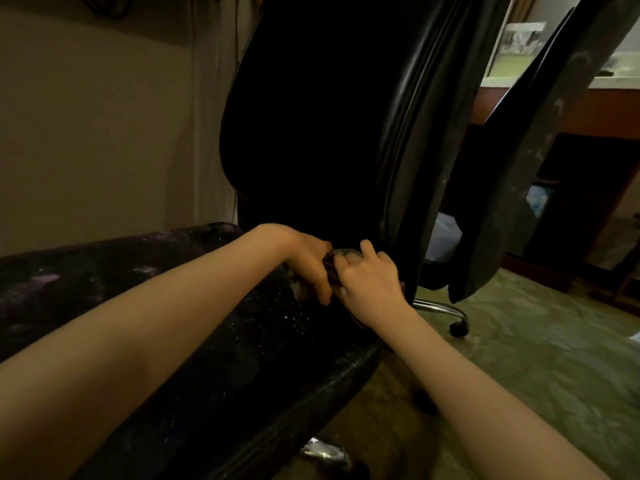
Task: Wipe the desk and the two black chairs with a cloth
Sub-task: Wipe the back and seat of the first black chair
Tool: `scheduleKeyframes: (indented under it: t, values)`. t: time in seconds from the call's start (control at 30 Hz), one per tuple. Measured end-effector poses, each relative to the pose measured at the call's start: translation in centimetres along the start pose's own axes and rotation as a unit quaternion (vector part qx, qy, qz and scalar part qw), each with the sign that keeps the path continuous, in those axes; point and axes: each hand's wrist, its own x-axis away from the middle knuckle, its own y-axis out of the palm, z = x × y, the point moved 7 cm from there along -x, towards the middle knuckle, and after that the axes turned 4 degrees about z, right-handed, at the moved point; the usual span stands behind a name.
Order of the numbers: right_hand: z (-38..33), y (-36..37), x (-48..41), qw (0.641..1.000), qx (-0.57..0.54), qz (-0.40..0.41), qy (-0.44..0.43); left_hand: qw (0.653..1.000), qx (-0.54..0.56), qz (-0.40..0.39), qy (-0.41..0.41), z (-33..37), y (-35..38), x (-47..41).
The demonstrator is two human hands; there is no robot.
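The chair back (329, 116) before me is plain black. Its seat (207, 323), near left, is black with faint purple mottling and scattered white specks. The cloth (341, 254) I grip shows dull grey. The second chair (519, 168), right, is black streaked with pale grey smudges. The carpet (536, 358) is green with lighter mottling. The wall (86, 133), far left, is plain beige, and the desk (609, 112), far right, is reddish-brown.

You'll find no readable text, label, brand or number here: the pale picture-like panel (519, 38) above the brown wooden desk (609, 112) at upper right is too blurred and small to read.
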Motion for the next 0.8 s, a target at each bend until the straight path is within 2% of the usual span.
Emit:
scheduleKeyframes:
  t: [0.1,0.2,0.27,0.37,0.43,0.5,0.6,0.73,0.8]
  values:
    - [0.5,-0.5,0.4,0.998,-0.031,-0.058,0.013,0.989,-0.088,0.115,0.005,1.2,0.0,0.5]
    - [1.9,-1.0,0.9,0.993,-0.095,-0.056,0.035,0.974,-0.129,0.181,0.042,2.7,-1.0,1.4]
    - [2.3,-4.4,1.2,0.994,-0.092,0.053,0.032,0.948,-0.176,0.248,0.098,3.6,-3.3,3.1]
    - [3.1,-8.3,1.8,0.965,-0.085,0.245,0.045,0.844,-0.24,0.415,0.24,5.0,-7.1,7.1]
    - [2.9,-9.8,1.7,0.954,-0.065,0.291,0.043,0.795,-0.261,0.46,0.297,5.0,-8.0,8.5]
    - [2.9,-10.3,1.4,0.945,-0.025,0.323,0.052,0.769,-0.271,0.489,0.311,4.5,-8.6,8.6]
    - [2.8,-8.6,0.9,0.943,0.012,0.328,0.053,0.757,-0.249,0.524,0.302,2.9,-8.2,7.6]
    - [2.2,-6.3,1.1,0.952,0.021,0.306,0.011,0.784,-0.187,0.52,0.283,1.0,-5.2,5.4]
    - [2.1,-5.6,0.9,0.964,0.018,0.265,-0.003,0.805,-0.172,0.5,0.269,0.6,-4.6,4.8]
